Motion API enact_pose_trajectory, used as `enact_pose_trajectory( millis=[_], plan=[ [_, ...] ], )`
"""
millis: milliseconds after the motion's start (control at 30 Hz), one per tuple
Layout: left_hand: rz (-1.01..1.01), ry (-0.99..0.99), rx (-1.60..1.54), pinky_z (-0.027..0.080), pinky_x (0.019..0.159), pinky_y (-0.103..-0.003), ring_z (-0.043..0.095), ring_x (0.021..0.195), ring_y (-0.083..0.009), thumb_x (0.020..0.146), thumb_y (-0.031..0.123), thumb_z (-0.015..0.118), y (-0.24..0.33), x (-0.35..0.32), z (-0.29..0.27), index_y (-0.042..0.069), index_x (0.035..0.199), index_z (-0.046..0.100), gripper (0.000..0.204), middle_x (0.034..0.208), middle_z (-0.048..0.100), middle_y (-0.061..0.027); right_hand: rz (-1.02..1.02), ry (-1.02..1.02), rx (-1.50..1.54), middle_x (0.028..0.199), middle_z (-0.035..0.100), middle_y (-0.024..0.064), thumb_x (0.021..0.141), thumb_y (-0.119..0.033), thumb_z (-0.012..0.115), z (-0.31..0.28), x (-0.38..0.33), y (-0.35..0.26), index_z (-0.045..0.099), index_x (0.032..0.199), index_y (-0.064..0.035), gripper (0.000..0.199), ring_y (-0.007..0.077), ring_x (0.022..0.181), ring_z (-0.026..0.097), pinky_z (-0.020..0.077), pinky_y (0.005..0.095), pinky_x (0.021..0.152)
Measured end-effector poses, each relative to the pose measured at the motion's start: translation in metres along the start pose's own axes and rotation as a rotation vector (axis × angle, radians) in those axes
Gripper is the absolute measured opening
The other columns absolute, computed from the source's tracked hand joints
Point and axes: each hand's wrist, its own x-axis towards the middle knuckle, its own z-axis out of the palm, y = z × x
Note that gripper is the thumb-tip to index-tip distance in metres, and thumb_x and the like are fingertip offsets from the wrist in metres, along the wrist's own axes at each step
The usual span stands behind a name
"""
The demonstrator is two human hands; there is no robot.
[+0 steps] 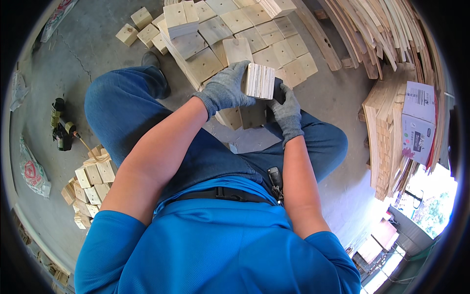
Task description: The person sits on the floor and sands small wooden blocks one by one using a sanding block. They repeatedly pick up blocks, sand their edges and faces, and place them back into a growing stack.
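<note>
In my left hand (227, 85), gloved in grey knit, is a block (260, 81) with layered, plywood-like edges. The fingers and thumb wrap around its left side. My right hand (287, 111), in a matching glove, closes on a small black piece (278, 87) against the block's right side; its kind is mostly hidden by the fingers. Just beyond my hands, a loose pale wood block (237, 51) rests on top of rows of wood blocks (252, 36). A dark flat surface (253, 115) shows below the held block, between my knees.
Several blocks (142, 18) lie at the far left of the rows. By my left knee are a nail gun-like tool (61, 125) with a hose and a block pile (93, 183). Stacked boards (384, 117) and a printed carton (419, 122) stand on the right.
</note>
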Motion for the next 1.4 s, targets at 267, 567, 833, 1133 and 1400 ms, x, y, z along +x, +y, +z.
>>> enact_pose_trajectory(
  millis=[267,567,833,1133,1400],
  plan=[
    [0.032,0.009,-0.012,0.045,0.12,-0.041,0.056,0.142,-0.0371,0.066,0.045,0.095,-0.0061,0.0017,0.0023,0.005,0.161,0.039,0.117,0.152,0.055,-0.0237,-0.067,0.039,-0.016,0.145,0.065,0.0226,0.085,-0.029,0.09,0.0032,-0.001,0.0034,0.057,0.149,-0.0006,0.078,0.0345,0.134,0.064,0.05,0.0421,0.114],
    [0.019,-0.012,0.01,0.045,0.121,-0.042,0.055,0.143,-0.0381,0.066,0.047,0.094,-0.0038,0.0006,0.0004,0.005,0.162,0.037,0.119,0.153,0.055,-0.0244,-0.043,0.023,-0.019,0.144,0.066,0.0225,0.085,-0.027,0.09,0.0019,-0.0001,0.0019,0.056,0.15,-0.0004,0.078,0.0343,0.133,0.065,0.0502,0.0422,0.114],
    [-0.013,-0.033,0.014,0.044,0.122,-0.042,0.055,0.143,-0.0382,0.066,0.047,0.095,0.0019,0.0003,-0.0022,0.006,0.162,0.037,0.119,0.154,0.054,-0.0246,-0.032,0.029,-0.01,0.142,0.067,0.0235,0.085,-0.028,0.09,-0.0003,-0.0019,-0.0022,0.057,0.149,-0.0002,0.077,0.0349,0.131,0.066,0.0507,0.0426,0.112],
    [0.006,-0.022,0.014,0.044,0.122,-0.042,0.055,0.143,-0.0384,0.066,0.045,0.095,-0.0031,0.0013,0.0,0.006,0.162,0.037,0.119,0.154,0.054,-0.0245,-0.06,0.041,0.002,0.142,0.067,0.0229,0.085,-0.028,0.091,0.0025,-0.0002,0.003,0.057,0.149,-0.0004,0.078,0.0344,0.131,0.066,0.0514,0.043,0.112],
    [0.015,-0.012,0.012,0.045,0.121,-0.042,0.055,0.142,-0.0384,0.066,0.048,0.095,-0.0035,0.0008,0.0005,0.006,0.162,0.038,0.119,0.153,0.055,-0.0242,-0.006,0.0,0.018,0.147,0.064,0.0223,0.084,-0.03,0.091,0.0001,-0.0001,-0.0018,0.057,0.149,-0.0003,0.079,0.0353,0.137,0.061,0.0486,0.042,0.116]
  ],
)
